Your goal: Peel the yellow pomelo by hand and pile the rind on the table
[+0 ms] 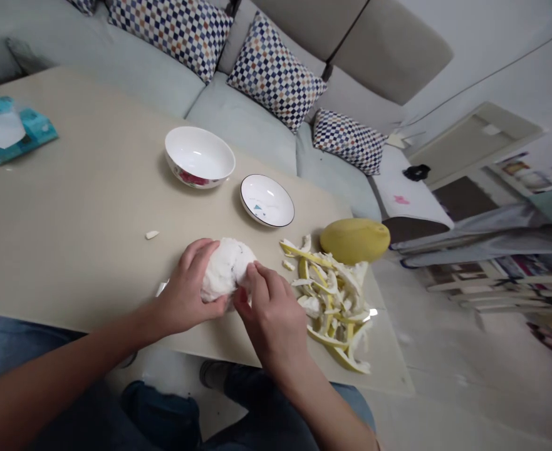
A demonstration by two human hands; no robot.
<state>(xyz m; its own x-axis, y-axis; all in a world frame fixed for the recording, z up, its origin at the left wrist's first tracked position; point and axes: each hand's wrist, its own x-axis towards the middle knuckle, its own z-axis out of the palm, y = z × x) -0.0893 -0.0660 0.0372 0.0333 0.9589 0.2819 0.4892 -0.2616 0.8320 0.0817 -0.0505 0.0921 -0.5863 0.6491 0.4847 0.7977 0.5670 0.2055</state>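
A peeled pomelo (223, 270), round and covered in white pith, is held between my two hands over the table's near edge. My left hand (187, 294) wraps its left side, thumb toward me and fingers over the far side. On the right side, my right hand (272, 307) pinches the pith with thumb and fingers bent, close to a dark crease; anything between those fingertips is hidden. Strips of yellow and white pomelo peel (334, 300) lie heaped to the right. Behind that heap rests a whole yellow pomelo (354, 240).
Beyond my hands stand a white flowered bowl (200, 156) and a small dark-rimmed dish (267, 200). A blue tissue pack (12, 130) lies far left on the beige table (92, 207). One pith scrap (152, 235) sits left of my hands. A sofa (252, 125) borders the far side.
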